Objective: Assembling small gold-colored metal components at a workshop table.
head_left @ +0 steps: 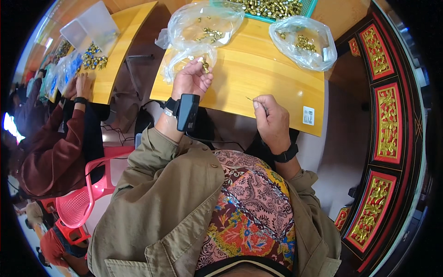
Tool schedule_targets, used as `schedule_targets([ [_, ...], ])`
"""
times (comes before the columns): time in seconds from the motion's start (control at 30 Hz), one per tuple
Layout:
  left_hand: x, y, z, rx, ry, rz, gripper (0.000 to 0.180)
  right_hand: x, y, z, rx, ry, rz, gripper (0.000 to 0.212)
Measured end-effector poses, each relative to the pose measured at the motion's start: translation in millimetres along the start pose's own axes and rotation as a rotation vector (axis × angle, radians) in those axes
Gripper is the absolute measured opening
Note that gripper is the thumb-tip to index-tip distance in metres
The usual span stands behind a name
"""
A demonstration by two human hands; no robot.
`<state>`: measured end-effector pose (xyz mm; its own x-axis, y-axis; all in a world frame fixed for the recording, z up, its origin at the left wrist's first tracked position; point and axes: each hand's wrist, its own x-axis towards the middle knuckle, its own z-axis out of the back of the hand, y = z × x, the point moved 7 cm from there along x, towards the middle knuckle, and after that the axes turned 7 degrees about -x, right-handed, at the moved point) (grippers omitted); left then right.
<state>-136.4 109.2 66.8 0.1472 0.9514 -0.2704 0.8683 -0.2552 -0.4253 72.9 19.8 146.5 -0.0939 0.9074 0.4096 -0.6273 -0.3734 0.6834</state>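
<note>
My left hand (193,79) is raised over the near left part of the yellow wooden table (258,60), with its fingers closed on a small brass fitting (206,67). Lower and to the right, my right hand (272,117) is closed, and a thin pointed pick (249,99) sticks out between thumb and forefinger toward the left. The pick's other end is hidden in the fist. Just behind my left hand lies a small clear plastic bag (171,64) with a few white bits by it. The two hands are apart, and the pick does not touch the fitting.
A larger clear bag (184,23) holding brass parts lies at the far left, another bag (288,51) with brass parts at the right. Behind them stands a green basket (310,9) full of brass fittings. At left, a person works at another table (127,27) beside a pink chair (76,203).
</note>
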Motion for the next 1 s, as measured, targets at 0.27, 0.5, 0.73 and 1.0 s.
schedule_targets([
  [0.27, 5.7, -6.6, 14.5, -0.143, -0.038, 0.072, 0.018, -0.5, 0.7, 2.1, -0.013, 0.009, -0.003, 0.003],
  [0.5, 7.1, -11.1, 13.3, -0.168, -0.075, 0.020, 0.016, -0.1, -2.6, 3.0, 0.004, 0.003, -0.027, 0.004],
  [0.73, -4.3, 9.0, -20.2, -0.105, 0.058, 0.117, 0.022, 3.0, -22.1, 10.7, 0.145, -0.010, -0.233, 0.014],
  [1.0, -22.5, 79.9, -52.1, 0.149, 0.234, 0.291, 0.027, 29.7, -13.0, -7.7, 0.134, 0.083, -0.116, 0.038],
])
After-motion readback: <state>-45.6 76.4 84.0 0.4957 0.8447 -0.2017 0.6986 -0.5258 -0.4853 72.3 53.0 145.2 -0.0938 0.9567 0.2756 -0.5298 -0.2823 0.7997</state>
